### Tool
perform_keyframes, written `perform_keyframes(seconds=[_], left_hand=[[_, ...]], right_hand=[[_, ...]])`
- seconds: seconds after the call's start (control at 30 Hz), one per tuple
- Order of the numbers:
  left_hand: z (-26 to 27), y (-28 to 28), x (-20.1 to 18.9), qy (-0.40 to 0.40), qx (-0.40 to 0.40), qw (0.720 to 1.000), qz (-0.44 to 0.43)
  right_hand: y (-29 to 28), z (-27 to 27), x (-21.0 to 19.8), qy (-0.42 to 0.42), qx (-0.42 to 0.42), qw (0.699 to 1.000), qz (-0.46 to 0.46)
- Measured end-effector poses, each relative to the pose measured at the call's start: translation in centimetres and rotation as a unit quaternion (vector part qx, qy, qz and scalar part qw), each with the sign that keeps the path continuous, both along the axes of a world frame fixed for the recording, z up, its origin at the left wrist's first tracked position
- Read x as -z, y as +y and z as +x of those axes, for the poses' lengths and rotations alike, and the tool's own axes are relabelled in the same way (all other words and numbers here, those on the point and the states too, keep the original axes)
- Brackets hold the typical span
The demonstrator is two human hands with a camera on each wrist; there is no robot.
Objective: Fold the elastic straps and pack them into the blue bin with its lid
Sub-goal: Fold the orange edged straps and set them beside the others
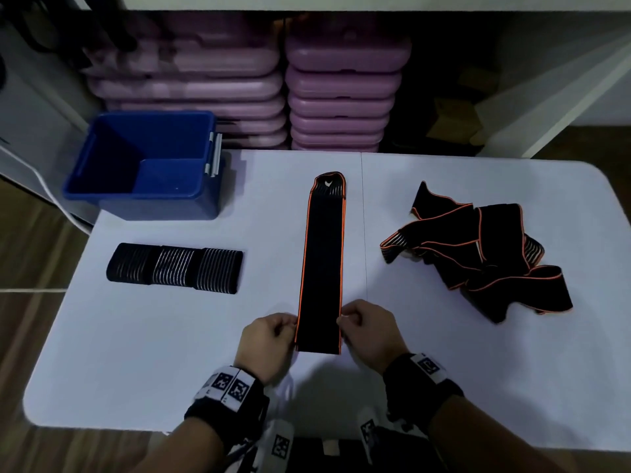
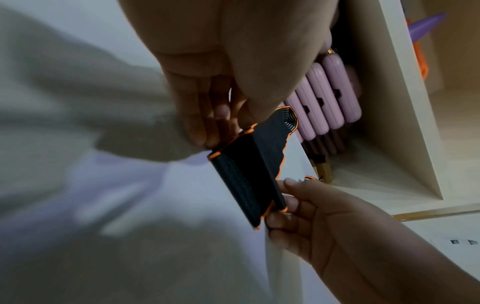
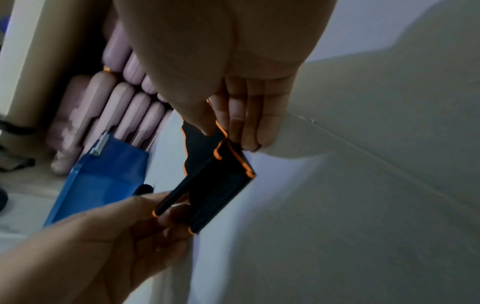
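A long black elastic strap (image 1: 322, 261) with orange edges lies flat down the middle of the white table (image 1: 170, 336). My left hand (image 1: 269, 339) pinches its near left edge and my right hand (image 1: 367, 331) pinches its near right edge. The wrist views show the near end of the strap (image 2: 249, 181) (image 3: 218, 185) lifted and folding, held between both hands. Three folded straps (image 1: 174, 268) lie in a row at the left. A tangled pile of straps (image 1: 485, 257) sits at the right. The open blue bin (image 1: 150, 186) stands at the table's far left corner; I see no lid.
Stacks of purple plastic cases (image 1: 283, 93) stand behind the table's far edge. White shelving (image 1: 553, 97) rises at the far right. Wooden floor (image 1: 30, 254) shows to the left of the table.
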State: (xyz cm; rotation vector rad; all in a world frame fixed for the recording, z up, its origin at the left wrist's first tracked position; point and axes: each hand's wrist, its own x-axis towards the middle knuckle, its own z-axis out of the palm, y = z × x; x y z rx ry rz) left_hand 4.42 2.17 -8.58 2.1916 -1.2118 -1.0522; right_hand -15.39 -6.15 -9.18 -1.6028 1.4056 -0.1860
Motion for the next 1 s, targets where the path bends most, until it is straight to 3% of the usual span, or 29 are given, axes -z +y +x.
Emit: perform_keyframes(seconds=[0.2,0.27,0.37,0.43,0.57,0.77,0.93,1.0], left_hand=[[0.0,0.3,0.0,-0.006,0.03,0.999,-0.011],[0.8,0.6,0.2,-0.032,0.054,0.996,-0.058],[2.3,1.1,0.5,-0.107,0.21,0.958,-0.163],[2.7,1.1,0.7,-0.134,0.3,0.928,-0.175],[2.5,0.1,1.8,-0.195,0.385,0.893,-0.13],[1.7,-0.3,2.6,-0.209,0.375,0.887,-0.173],[1.7,0.1,2.1,-0.122,0.296,0.928,-0.192],[1.6,-0.1,1.4,-0.088,0.266,0.945,-0.167]], right_hand=[[-0.7,-0.5,-1.0,0.037,-0.046,0.996,-0.064],[-0.7,-1.3,-1.3,0.05,-0.082,0.988,-0.125],[-0.3,-2.2,-1.5,0.078,-0.25,0.935,-0.24],[0.0,-2.5,-1.1,0.084,-0.34,0.899,-0.261],[-0.3,-2.0,0.2,0.132,-0.396,0.875,-0.245],[-0.2,-1.4,1.0,0.108,-0.362,0.884,-0.276],[-0.2,-1.6,1.0,0.096,-0.355,0.889,-0.274],[-0.4,-1.4,1.0,0.081,-0.321,0.906,-0.262]])
